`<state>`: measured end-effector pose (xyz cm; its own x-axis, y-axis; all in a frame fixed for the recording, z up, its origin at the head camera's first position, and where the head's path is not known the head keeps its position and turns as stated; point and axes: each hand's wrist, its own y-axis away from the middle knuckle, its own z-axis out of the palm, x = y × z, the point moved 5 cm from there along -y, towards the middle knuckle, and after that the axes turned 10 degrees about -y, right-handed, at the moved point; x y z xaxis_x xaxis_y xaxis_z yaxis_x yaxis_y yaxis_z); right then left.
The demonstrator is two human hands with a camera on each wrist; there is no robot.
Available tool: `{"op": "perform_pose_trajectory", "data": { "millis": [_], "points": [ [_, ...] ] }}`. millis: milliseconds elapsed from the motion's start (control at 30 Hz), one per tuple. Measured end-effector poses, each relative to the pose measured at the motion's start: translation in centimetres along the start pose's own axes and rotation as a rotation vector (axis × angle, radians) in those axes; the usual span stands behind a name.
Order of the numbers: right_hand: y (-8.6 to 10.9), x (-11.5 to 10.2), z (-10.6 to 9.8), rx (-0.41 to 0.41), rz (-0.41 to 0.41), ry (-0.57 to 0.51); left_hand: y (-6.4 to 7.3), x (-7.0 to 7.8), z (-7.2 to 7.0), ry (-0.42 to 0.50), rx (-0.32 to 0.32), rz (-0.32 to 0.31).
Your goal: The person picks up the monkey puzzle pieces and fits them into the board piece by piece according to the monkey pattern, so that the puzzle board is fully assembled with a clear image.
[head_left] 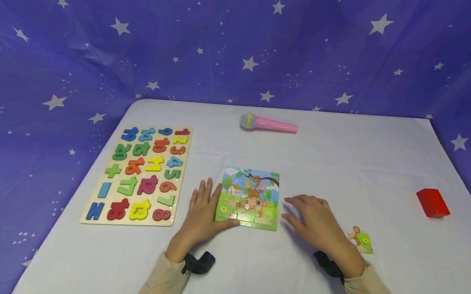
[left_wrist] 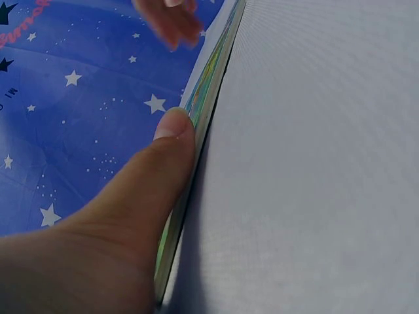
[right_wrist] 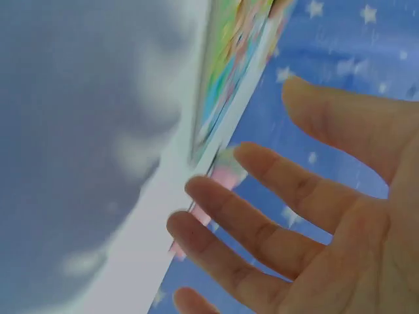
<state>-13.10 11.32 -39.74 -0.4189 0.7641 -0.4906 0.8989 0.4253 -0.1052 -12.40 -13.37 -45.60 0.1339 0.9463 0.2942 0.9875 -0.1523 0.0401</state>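
A square jigsaw puzzle [head_left: 252, 199] with a monkey picture lies flat on the white table. My left hand [head_left: 203, 211] rests against its left side with fingers stretched out, and the thumb lies along the near edge. In the left wrist view that thumb [left_wrist: 171, 134] touches the puzzle's thin edge. My right hand [head_left: 313, 217] hovers just right of the puzzle, apart from it and holding nothing. The right wrist view shows its fingers [right_wrist: 262, 242] spread and loosely bent. A loose puzzle piece [head_left: 363, 240] with brown and green print lies beside the right wrist, partly hidden.
On the left lies a wooden number board [head_left: 137, 176] with colourful numerals. A pink toy microphone [head_left: 268, 123] lies toward the back, and a red block [head_left: 433, 203] sits at the far right. Behind the table [head_left: 343, 151] hangs a blue star-printed cloth [head_left: 227, 35].
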Motion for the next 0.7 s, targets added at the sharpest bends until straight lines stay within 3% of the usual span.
{"op": "perform_pose_trajectory", "data": {
  "millis": [200,367,567,700],
  "points": [
    [1.9,3.7,-2.3,0.066,0.132,-0.09,0.0,-0.1,0.0,0.001,-0.002,-0.005],
    [3.7,7.2,-4.4,0.057,0.294,-0.154,0.0,-0.2,0.1,0.01,-0.014,-0.012],
    [6.1,11.2,-6.1,0.043,0.476,-0.149,0.1,-0.2,0.1,0.009,-0.016,-0.015],
    [7.3,13.1,-6.7,0.029,0.528,-0.148,0.1,-0.2,0.1,0.006,-0.013,-0.011]
  ]
}}
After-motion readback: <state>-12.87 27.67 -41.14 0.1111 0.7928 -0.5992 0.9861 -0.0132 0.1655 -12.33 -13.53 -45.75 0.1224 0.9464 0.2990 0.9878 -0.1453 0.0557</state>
